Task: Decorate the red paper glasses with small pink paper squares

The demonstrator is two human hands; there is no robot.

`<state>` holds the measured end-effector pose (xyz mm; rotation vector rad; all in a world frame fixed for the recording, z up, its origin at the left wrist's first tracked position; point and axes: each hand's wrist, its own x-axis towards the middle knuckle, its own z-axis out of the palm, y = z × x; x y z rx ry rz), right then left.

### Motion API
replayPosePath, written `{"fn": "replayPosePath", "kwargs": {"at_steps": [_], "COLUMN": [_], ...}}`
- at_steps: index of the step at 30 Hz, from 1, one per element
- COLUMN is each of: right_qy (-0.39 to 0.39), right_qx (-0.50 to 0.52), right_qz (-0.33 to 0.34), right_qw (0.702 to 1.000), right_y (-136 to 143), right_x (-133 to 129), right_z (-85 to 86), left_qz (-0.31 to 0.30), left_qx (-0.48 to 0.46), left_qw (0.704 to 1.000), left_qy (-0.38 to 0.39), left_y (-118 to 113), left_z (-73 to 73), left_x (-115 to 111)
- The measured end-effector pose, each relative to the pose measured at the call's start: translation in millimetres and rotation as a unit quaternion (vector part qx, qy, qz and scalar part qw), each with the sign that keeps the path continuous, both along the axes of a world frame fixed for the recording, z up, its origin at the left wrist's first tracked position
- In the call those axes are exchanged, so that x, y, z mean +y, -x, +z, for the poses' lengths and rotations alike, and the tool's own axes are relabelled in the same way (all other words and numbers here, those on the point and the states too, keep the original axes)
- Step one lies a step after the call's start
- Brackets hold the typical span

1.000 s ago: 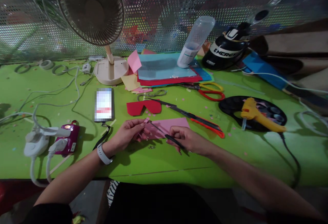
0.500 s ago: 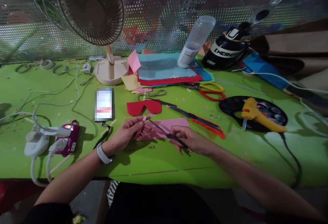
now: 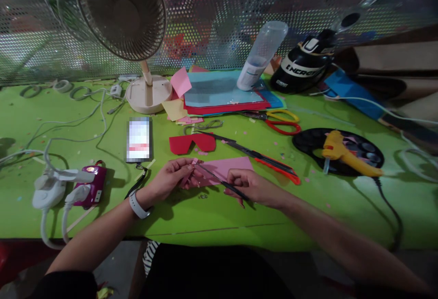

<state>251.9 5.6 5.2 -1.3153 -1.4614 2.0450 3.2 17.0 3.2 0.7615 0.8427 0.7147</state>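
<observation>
My left hand (image 3: 181, 172) is closed, pinching a small folded strip of pink paper (image 3: 195, 161) between thumb and fingertips. In my right hand (image 3: 248, 184) is a slim black-handled tool (image 3: 236, 190) with a long, thin metal end. Its tip meets the pink strip at my left fingertips; whether it is tweezers or a blade I cannot tell. Beneath both hands lies a pink paper sheet (image 3: 236, 166), partly covered by them. Just beyond is a red paper cutout (image 3: 192, 144) with a notch in its lower edge.
Behind the cutout lie a red-handled utility knife (image 3: 277, 167) and red-and-yellow scissors (image 3: 282, 122). A yellow glue gun (image 3: 342, 151) rests on a black palette (image 3: 308, 140) at right. A phone (image 3: 138, 139), plugs (image 3: 49, 189) and a fan (image 3: 148, 94) stand left. Behind are paper sheets (image 3: 215, 89) and a bottle (image 3: 256, 64).
The tool's tip has come slightly lower and left against the pink strip. My left fingers have shifted a little around the strip; the other things lie as before.
</observation>
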Motion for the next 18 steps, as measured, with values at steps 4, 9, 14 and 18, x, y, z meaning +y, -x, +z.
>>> {"fn": "replayPosePath", "kwargs": {"at_steps": [4, 9, 14, 18], "right_qy": [-0.010, -0.016, 0.001, 0.011], "right_qx": [-0.004, -0.018, -0.028, -0.037], "right_qz": [-0.012, -0.024, 0.003, 0.018], "right_qw": [1.000, 0.999, 1.000, 0.999], "right_y": [0, 0, -2, -3], "right_x": [2, 4, 4, 4], "right_z": [0.8, 5.0, 12.0, 12.5], "left_qz": [0.018, 0.016, -0.017, -0.019], "left_qx": [0.029, 0.043, 0.015, 0.008], "left_qw": [0.999, 0.999, 0.997, 0.996], "left_qy": [0.016, -0.023, -0.069, -0.089], "left_y": [0, 2, 4, 2], "left_z": [-0.5, 0.6, 1.2, 3.4], "left_x": [1, 1, 1, 0]}}
